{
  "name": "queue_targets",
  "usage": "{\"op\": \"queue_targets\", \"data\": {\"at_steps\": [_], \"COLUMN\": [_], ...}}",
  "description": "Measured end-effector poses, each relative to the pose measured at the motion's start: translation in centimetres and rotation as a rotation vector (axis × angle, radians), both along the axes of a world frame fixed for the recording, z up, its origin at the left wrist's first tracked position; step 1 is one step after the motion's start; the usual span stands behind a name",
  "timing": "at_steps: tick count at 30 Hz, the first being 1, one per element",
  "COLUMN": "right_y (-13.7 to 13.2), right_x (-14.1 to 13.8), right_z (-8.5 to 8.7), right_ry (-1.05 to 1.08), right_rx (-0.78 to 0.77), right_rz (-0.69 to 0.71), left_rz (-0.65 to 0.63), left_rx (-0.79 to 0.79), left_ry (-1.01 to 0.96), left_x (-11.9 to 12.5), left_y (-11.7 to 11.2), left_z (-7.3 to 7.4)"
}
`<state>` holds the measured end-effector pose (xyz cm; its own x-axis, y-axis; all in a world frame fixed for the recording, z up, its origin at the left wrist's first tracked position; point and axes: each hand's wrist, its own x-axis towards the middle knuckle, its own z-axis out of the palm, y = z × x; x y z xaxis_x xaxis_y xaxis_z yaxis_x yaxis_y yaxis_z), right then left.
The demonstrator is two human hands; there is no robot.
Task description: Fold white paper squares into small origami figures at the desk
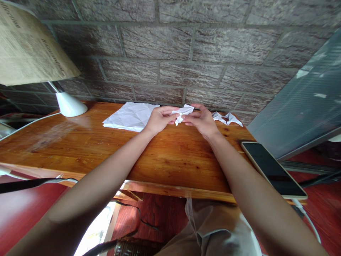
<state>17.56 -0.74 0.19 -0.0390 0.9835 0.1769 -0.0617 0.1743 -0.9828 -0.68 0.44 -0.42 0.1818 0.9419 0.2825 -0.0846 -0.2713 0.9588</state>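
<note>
A small folded piece of white paper (182,113), with pointed corners sticking out, is held up over the far part of the wooden table. My left hand (161,119) pinches its left side between thumb and fingers. On its right side, my right hand (200,120) grips it the same way, fingers partly behind the paper. Left of my left hand lies a stack of creased white paper sheets (128,115). Just right of my right hand, folded white paper figures (230,118) with pointed tips rest on the table, partly hidden by that hand.
A wooden table (165,156) stands against a grey brick wall (160,46). A lamp with a white base (69,105) and newsprint shade (34,49) is at the left. A smartphone (274,170) with a white cable (309,218) lies at the right edge, near a translucent panel (301,96).
</note>
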Motion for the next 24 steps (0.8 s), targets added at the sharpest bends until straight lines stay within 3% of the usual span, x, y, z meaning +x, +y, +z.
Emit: {"op": "queue_targets", "data": {"at_steps": [8, 24], "right_y": [0.04, -0.64], "right_x": [-0.28, 0.09], "right_z": [-0.22, 0.35], "right_ry": [0.022, 0.095], "right_rx": [-0.004, -0.124], "right_rz": [-0.023, 0.113], "left_rz": [0.025, 0.000], "left_rx": [-0.027, -0.088], "left_ry": [0.001, -0.066], "left_x": [0.11, 0.07], "left_y": [-0.09, 0.05], "left_z": [-0.14, -0.07]}}
